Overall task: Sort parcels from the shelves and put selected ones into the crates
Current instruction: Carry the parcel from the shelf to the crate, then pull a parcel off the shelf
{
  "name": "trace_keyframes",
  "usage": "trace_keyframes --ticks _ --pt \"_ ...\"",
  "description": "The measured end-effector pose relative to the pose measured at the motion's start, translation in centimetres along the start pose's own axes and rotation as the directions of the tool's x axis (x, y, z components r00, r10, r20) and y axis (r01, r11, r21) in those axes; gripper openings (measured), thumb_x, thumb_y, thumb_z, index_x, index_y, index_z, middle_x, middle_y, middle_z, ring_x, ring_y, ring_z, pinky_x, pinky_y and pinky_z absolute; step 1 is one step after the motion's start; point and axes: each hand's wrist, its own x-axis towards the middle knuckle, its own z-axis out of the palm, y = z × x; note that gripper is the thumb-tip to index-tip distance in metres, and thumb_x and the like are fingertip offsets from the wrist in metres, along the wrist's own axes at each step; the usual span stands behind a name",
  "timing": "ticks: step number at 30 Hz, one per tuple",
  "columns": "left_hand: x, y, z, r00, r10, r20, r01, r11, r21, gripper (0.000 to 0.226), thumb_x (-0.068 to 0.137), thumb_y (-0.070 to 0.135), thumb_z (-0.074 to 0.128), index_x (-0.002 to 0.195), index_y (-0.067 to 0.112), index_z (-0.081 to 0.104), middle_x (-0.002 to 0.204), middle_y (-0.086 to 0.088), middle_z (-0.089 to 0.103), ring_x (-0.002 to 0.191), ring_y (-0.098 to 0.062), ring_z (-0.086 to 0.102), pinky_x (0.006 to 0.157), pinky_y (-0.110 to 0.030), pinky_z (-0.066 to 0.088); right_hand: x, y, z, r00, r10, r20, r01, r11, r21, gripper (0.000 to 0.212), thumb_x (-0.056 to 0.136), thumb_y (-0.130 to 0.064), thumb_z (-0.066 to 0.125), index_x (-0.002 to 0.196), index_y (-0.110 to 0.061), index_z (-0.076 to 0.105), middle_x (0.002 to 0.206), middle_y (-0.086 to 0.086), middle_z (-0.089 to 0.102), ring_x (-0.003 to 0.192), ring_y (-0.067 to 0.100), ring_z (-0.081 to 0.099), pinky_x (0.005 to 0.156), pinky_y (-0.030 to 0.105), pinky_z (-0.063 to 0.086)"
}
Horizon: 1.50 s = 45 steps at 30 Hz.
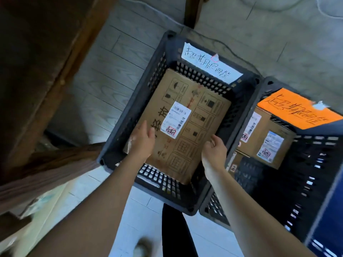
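Nearest to us, a black trouser leg [174, 230] stands on the white tiled floor [141, 210], with a pale blurred shape beside it that we cannot make out. Two bare forearms reach forward and down from there.

We see the left hand [142, 140] lying on the near left corner of a flat brown cardboard box [185, 145]. Its fingers [144, 127] are fairly straight and rest on the top face, with the thumb set apart toward the middle. The right hand [214, 152] is at the box's right edge, its fingers [213, 140] loosely curled. We cannot tell whether they grip the edge or only hover just beside it.

The box lies flat inside a dark grey perforated plastic crate [159, 182] and fills most of its floor. Handling symbols are printed on its top, and a white shipping label [175, 119] with barcodes and a red-outlined mark is stuck near the middle.

On the crate's far rim we see a white paper sign [209, 62] with handwritten characters.

Touching this crate on the right is a second dark perforated crate [315, 173]. It holds smaller brown cardboard boxes [262, 130], each with a printed label, and carries an orange paper sign [297, 110] on its far rim.

Beyond the crates the floor turns to grey wood-patterned planks [111, 58]. A brown wooden shelf frame [61, 75] rises along the left side.
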Motion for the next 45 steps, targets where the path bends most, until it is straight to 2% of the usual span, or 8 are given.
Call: trace_keyframes --ticks 5,14,19,25,28,35,39,45 --pt "-5.2 -0.1 -3.2 1.000 -0.002 -0.020 0.001 1.000 -0.025 0.049 0.097 0.039 0.035 0.139 0.014 0.037 0.141 -0.013 0.047 0.125 -0.032 0.048 0.103 -0.041 0.041 -5.0 -1.3 -0.4 0.991 -0.080 0.110 0.070 0.994 0.088 0.043 0.094 -0.015 0.044 0.137 -0.012 0.039 0.141 0.004 0.045 0.127 0.018 0.044 0.094 0.022 0.033" --pt "-21.1 -6.3 -10.8 0.989 0.019 -0.149 -0.063 0.952 -0.301 0.041 0.097 0.035 0.040 0.129 0.011 0.049 0.132 -0.015 0.054 0.120 -0.031 0.052 0.095 -0.040 0.046 -21.1 -0.3 0.6 0.911 -0.316 0.264 0.302 0.949 0.096 0.020 0.089 -0.015 0.057 0.108 -0.009 0.058 0.103 -0.001 0.058 0.096 0.011 0.052 0.081 0.023 0.037" --pt "-33.6 -15.4 -14.3 0.960 -0.055 -0.274 -0.085 0.876 -0.475 0.042 0.097 0.032 0.041 0.132 0.009 0.046 0.136 -0.010 0.051 0.123 -0.026 0.050 0.094 -0.030 0.042 -34.8 4.4 2.3 0.805 -0.476 0.354 0.482 0.873 0.076 0.022 0.086 -0.015 0.058 0.106 -0.005 0.059 0.097 0.005 0.058 0.095 0.018 0.052 0.077 0.025 0.037" --pt "-49.8 -29.0 -18.0 0.851 -0.274 -0.448 -0.058 0.798 -0.599 0.039 0.096 0.030 0.044 0.130 0.012 0.051 0.132 -0.006 0.058 0.122 -0.020 0.052 0.091 -0.022 0.039 -52.3 12.5 5.8 0.604 -0.597 0.528 0.714 0.699 -0.026 0.022 0.080 -0.008 0.061 0.063 -0.003 0.049 0.065 0.012 0.042 0.068 0.022 0.041 0.066 0.039 0.037" --pt "-55.7 -35.7 -20.1 0.787 -0.399 -0.471 -0.004 0.760 -0.650 0.039 0.096 0.030 0.043 0.129 0.010 0.052 0.130 -0.009 0.059 0.120 -0.022 0.054 0.088 -0.023 0.040 -59.1 15.6 8.4 0.509 -0.565 0.650 0.763 0.645 -0.037 0.022 0.084 -0.012 0.062 0.086 0.009 0.057 0.071 0.005 0.052 0.075 0.022 0.050 0.071 0.038 0.041" --pt "-61.5 -47.7 -23.7 0.629 -0.601 -0.493 0.055 0.667 -0.743 0.032 0.095 0.025 0.046 0.119 0.006 0.058 0.119 -0.009 0.064 0.112 -0.024 0.058 0.078 -0.018 0.037 -69.5 21.0 17.2 0.279 -0.469 0.838 0.841 0.541 0.023 0.029 0.086 -0.018 0.062 0.110 -0.002 0.060 0.096 0.000 0.058 0.082 0.005 0.053 0.055 -0.003 0.036" --pt "-61.3 -54.2 -25.0 0.541 -0.687 -0.485 0.095 0.623 -0.777 0.029 0.094 0.023 0.046 0.114 0.006 0.059 0.107 -0.012 0.067 0.104 -0.030 0.060 0.067 -0.021 0.033 -72.7 24.2 23.3 0.207 -0.391 0.897 0.887 0.461 -0.003 0.033 0.090 -0.023 0.057 0.115 -0.002 0.059 0.116 0.007 0.063 0.104 0.014 0.056 0.076 0.012 0.037" --pt "-59.4 -63.0 -26.7 0.466 -0.794 -0.390 0.193 0.522 -0.831 0.049 0.094 0.032 0.047 0.134 0.004 0.043 0.128 -0.018 0.057 0.118 -0.031 0.053 0.088 -0.029 0.040 -75.5 29.2 31.1 0.207 -0.256 0.944 0.914 0.395 -0.094 0.036 0.096 -0.026 0.044 0.118 0.000 0.055 0.125 0.015 0.058 0.111 0.027 0.055 0.087 0.026 0.041"
